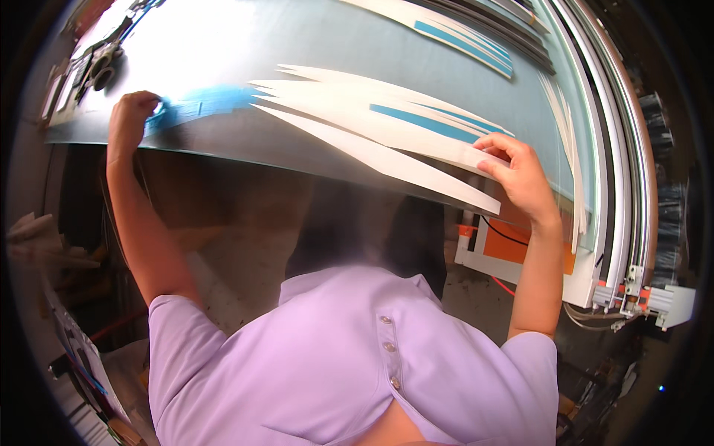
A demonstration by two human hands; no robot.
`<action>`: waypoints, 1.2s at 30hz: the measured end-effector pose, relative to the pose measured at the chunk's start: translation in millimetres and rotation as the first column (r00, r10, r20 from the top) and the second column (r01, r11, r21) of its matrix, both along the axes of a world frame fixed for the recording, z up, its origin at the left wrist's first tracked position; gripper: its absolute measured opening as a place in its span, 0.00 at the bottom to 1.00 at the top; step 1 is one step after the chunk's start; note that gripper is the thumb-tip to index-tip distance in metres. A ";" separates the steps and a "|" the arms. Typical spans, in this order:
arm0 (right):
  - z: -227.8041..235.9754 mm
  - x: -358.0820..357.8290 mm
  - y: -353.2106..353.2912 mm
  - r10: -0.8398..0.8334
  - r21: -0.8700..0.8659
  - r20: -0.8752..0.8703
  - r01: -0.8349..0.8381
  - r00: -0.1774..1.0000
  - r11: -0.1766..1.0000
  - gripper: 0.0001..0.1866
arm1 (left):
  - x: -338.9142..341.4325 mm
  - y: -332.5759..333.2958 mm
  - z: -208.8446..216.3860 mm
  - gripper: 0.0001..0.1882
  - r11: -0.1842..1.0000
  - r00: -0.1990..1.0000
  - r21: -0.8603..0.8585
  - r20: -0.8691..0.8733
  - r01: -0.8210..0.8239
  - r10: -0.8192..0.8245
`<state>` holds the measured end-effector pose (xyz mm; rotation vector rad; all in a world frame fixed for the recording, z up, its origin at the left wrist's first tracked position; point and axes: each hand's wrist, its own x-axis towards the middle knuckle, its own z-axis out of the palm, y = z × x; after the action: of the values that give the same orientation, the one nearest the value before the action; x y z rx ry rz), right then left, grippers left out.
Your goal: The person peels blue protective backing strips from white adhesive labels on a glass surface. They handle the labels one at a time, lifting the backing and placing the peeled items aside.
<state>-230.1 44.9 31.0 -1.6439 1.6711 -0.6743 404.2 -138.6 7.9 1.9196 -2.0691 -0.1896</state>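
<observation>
I see the white strip (405,139) extend left from my half-closed right hand (515,169), grip unclear; left hand (134,113) pinches blue film (212,101).

Table top (327,41): smooth, glossy, glass-like, carrying strong glare toward the far left. White pieces (420,169): smooth, matt, paper-like sheet with clean-cut edges. Blue bands (422,123) on them: flat, even finish. Blue film (212,102): thin, shiny plastic, lightly creased. Rails (623,149): smooth, with a metallic sheen. Shirt (297,357): matt, softly folded cloth; buttons (390,347): hard, shiny. Dark tool (103,73): possibly plastic-handled, glare preventing confirmation.
</observation>
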 end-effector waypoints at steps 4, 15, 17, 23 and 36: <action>-6.5 22.1 33.5 -0.052 -0.384 -0.527 -0.183 0.848 0.905 0.28 | 55.8 -6.7 -19.9 0.27 0.961 0.998 -0.273 0.041 -0.036 0.049; -41.8 39.9 74.2 -0.107 -0.661 -0.391 -0.198 0.914 0.724 0.15 | -74.6 77.2 -29.4 0.18 0.938 0.975 -0.299 -0.184 -0.174 0.122; -42.7 40.4 73.9 -0.219 -0.700 -0.338 -0.089 0.915 0.708 0.12 | -96.6 95.7 -17.7 0.17 0.879 0.940 -0.340 -0.054 -0.335 0.338; -50.5 29.0 47.0 -0.367 -0.829 -0.331 -0.082 0.869 0.553 0.10 | -157.7 140.2 -3.4 0.18 0.924 0.880 -0.151 -0.390 -0.351 0.271; -21.5 -152.5 63.3 -0.875 -0.928 -0.231 0.176 0.425 0.330 0.11 | -87.4 100.3 -56.0 0.22 0.693 0.883 -0.572 -0.131 -0.439 0.450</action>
<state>-382.6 108.1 9.5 -2.0091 3.0251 -1.5005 316.8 -38.3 -48.0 1.9184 -1.3532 0.5314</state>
